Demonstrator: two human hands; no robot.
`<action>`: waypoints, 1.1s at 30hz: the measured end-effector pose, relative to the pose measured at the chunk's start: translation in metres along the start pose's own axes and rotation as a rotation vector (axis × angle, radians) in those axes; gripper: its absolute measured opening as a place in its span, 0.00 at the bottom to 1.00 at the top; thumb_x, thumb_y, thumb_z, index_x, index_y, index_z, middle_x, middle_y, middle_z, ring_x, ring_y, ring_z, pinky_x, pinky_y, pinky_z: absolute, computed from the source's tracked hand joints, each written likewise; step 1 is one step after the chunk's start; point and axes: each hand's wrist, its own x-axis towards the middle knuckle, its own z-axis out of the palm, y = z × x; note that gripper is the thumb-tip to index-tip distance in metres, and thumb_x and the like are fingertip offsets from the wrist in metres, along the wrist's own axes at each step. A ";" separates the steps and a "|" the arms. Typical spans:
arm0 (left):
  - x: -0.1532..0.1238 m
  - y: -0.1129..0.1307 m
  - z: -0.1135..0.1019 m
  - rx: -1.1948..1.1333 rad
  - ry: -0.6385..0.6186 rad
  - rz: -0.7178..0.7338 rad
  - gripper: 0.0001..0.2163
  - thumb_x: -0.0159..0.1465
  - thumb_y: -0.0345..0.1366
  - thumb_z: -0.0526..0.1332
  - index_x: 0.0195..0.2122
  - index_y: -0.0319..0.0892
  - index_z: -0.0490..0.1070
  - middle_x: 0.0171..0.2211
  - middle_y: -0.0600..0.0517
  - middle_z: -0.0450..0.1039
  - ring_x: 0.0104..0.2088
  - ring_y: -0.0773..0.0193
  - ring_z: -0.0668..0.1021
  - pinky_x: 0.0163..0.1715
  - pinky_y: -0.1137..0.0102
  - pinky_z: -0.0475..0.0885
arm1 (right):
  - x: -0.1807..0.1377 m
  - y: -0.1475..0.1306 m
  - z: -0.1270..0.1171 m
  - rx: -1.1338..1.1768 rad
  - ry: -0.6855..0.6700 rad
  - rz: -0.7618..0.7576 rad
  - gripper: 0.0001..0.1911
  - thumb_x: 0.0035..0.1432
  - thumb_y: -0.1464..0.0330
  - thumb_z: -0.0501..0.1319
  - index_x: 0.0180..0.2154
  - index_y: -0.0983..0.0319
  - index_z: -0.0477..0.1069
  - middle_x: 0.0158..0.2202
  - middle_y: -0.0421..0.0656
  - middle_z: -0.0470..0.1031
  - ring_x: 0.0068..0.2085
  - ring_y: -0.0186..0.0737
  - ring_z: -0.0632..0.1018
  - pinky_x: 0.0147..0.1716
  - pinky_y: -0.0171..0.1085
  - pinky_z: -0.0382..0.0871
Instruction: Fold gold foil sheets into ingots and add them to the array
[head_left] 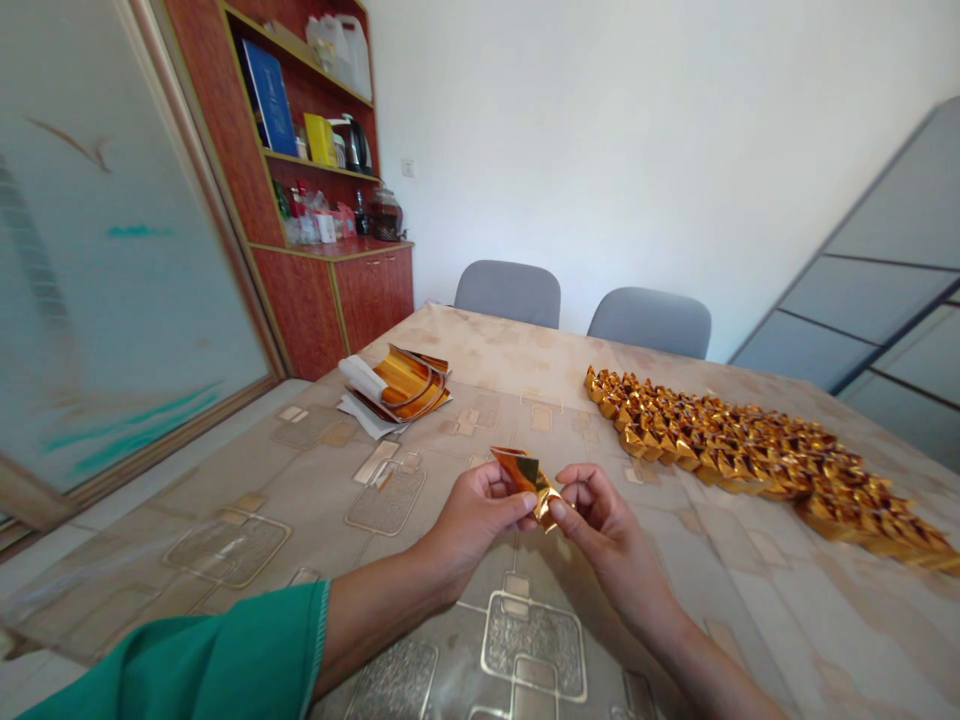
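Beige covering printed with rounded square motifs is spread across the large table point(750, 620) that fills most of the view. The room behind it is closed off by a plain white wall point(600, 130), and two grey chairs point(508, 293) are drawn up at the far edge. A red-brown shelf unit point(330, 290) is set in the left corner, where a blue book point(270, 95), a kettle point(356, 143), white jugs point(349, 45) and a dark jar point(385, 213) are kept. A frosted glass door point(112, 280) is seen along the left, and a grey framed panel point(885, 290) is leaned at the right.

A loose stack of gold sheets point(401, 385) is laid on the table to the left. Folded gold pieces point(750, 450) are lined up in close rows across the right side, well apart from the stack.

Just above the table's near middle, a partly folded gold foil sheet point(529, 478) is held between both hands. The left hand point(472, 515), with a green sleeve point(225, 660) on its arm, is curled closed, and the sheet's left part is pinched between thumb and fingers. The right hand point(600, 520) is likewise closed in a pinch on the creased lower right corner, the remaining fingers being bent inward. The sheet is kept clear of the surface, between the stack and the rows.
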 end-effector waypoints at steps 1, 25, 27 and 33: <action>0.000 0.000 -0.001 -0.015 0.012 -0.005 0.11 0.49 0.32 0.72 0.33 0.36 0.75 0.29 0.51 0.78 0.28 0.69 0.76 0.30 0.74 0.70 | 0.000 0.000 0.000 0.011 0.007 0.019 0.17 0.56 0.53 0.66 0.39 0.56 0.65 0.26 0.36 0.69 0.29 0.39 0.73 0.30 0.36 0.67; 0.002 0.004 -0.003 0.002 0.031 0.013 0.12 0.48 0.31 0.71 0.33 0.35 0.75 0.30 0.51 0.78 0.28 0.69 0.75 0.29 0.74 0.69 | 0.002 0.001 -0.010 -0.275 0.032 -0.009 0.19 0.59 0.51 0.60 0.24 0.57 0.68 0.23 0.38 0.67 0.27 0.39 0.68 0.28 0.36 0.62; 0.002 0.004 -0.003 -0.004 0.030 -0.016 0.13 0.47 0.31 0.71 0.34 0.35 0.74 0.30 0.51 0.78 0.27 0.70 0.75 0.29 0.74 0.69 | 0.001 0.003 -0.009 -0.303 0.034 -0.020 0.19 0.61 0.53 0.59 0.24 0.57 0.67 0.22 0.37 0.66 0.26 0.39 0.68 0.27 0.36 0.62; 0.004 0.007 -0.008 0.017 0.078 -0.155 0.19 0.47 0.31 0.71 0.40 0.39 0.69 0.29 0.54 0.77 0.27 0.69 0.76 0.29 0.73 0.69 | -0.005 -0.006 -0.013 -0.540 -0.024 -0.199 0.08 0.66 0.65 0.53 0.43 0.56 0.69 0.36 0.42 0.73 0.38 0.43 0.74 0.39 0.40 0.70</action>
